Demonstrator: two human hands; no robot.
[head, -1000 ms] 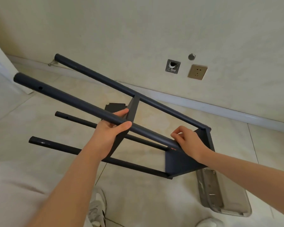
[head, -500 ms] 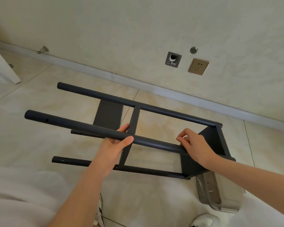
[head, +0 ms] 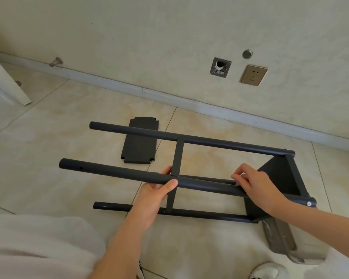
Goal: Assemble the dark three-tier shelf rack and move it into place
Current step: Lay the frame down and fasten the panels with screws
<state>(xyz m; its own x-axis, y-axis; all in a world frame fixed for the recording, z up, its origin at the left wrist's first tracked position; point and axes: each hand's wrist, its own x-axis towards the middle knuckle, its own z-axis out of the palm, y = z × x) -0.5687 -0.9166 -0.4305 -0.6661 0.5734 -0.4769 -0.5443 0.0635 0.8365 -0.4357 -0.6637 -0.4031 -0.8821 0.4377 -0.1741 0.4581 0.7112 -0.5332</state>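
Note:
The dark shelf rack (head: pixel 226 146) lies on its side over the tiled floor, its poles running left to right. One shelf panel closes its right end and a second sits near the middle. My left hand (head: pixel 155 190) grips the near upper pole at its middle, thumb over the top. My right hand (head: pixel 256 184) holds the same pole further right, close to the end panel. A loose dark shelf panel (head: pixel 139 140) lies flat on the floor behind the rack, partly crossed by the far pole.
A wall with a baseboard (head: pixel 189 101) runs behind, carrying a brass socket (head: pixel 253 75) and a pipe outlet (head: pixel 220 67). A white door edge (head: pixel 6 83) stands at far left. A clear plastic bag (head: pixel 284 240) lies under the rack's right end. My shoe (head: pixel 268 269) shows at bottom right.
The rack has swung down from a steep tilt to nearly level and lower toward the floor. The loose panel behind it has come into fuller view. Both hands keep their hold.

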